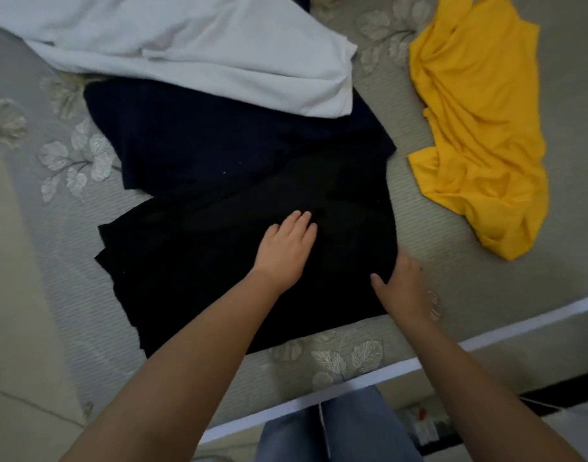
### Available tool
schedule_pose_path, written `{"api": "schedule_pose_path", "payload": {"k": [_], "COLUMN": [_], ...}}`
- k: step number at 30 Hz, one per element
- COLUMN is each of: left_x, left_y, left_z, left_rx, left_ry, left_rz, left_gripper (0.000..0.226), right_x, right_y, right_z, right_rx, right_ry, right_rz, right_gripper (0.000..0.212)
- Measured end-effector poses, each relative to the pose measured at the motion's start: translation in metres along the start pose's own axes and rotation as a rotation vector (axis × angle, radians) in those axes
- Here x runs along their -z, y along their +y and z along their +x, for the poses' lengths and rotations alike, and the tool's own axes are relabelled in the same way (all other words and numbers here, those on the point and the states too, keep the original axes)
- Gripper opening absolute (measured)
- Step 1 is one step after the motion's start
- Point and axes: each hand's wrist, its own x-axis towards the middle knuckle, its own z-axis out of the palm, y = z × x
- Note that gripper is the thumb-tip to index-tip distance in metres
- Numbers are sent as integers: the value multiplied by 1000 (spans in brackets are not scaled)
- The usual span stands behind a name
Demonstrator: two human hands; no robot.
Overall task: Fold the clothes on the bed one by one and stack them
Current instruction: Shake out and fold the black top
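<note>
The black garment [252, 261] lies spread flat on the bed [436, 295] directly in front of you, its far edge overlapping the navy garment [219, 138]. Your left hand [284, 250] presses flat on its middle, fingers straight. Your right hand [402, 288] rests at its right edge, fingers extended; whether it pinches the hem is unclear because of motion blur. Keep the left palm down as an anchor, smooth outward, then bring the right edge over in one even fold. The black fabric shows no seams or sleeves, so its type is indeterminate. The white garment [202, 48] is cut off by the frame; the yellow garment [479, 128] lies crumpled well apart.
</note>
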Motion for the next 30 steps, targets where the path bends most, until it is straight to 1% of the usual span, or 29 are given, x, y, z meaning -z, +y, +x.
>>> {"api": "schedule_pose_path", "payload": {"k": [1,3,5,7,10,13,15,17,19,21,22,24,25,27,29,30], "left_x": [12,30,44,51,57,61,71,88,103,113,114,107,103,85,57,43], "left_y": [13,37,57,72,77,66,59,55,47,33,23,0,-13,-40,-69,-83], "left_z": [19,53,80,98,112,120,119,113,104,90,81,57,42,6,-32,-51], "left_rx": [-52,-133,-177,-184,-208,-197,-172,-153,-142,-138,-163,-278,-329,-371,-359,-353], "left_ry": [14,23,1,-8,-55,-112,-107,-34,97,233,308,452,503,578,603,616], "left_rz": [27,76,162,217,322,341,305,255,214,156,121,74,64,38,12,-4], "left_gripper": [59,58,62,65,58,48,42,41,37,32,31,27,24,17,20,24], "right_x": [1,2,2,3,9,20,35,52,70,83,85,85,79,58,27,10], "right_y": [0,0,3,7,11,15,16,14,10,3,-1,-9,-14,-24,-37,-45], "right_z": [3,9,13,13,10,10,11,12,11,5,0,-19,-33,-68,-104,-121], "right_rx": [-52,-149,-169,-136,-87,-38,-12,15,50,140,206,355,426,541,605,618], "right_ry": [-14,-36,-71,-106,-124,-76,-21,86,225,399,483,569,583,561,520,482], "right_rz": [31,14,9,60,22,-11,-82,-111,-104,-54,-15,28,32,70,78,65], "right_gripper": [60,48,43,37,31,30,30,30,30,29,26,20,21,22,12,14]}}
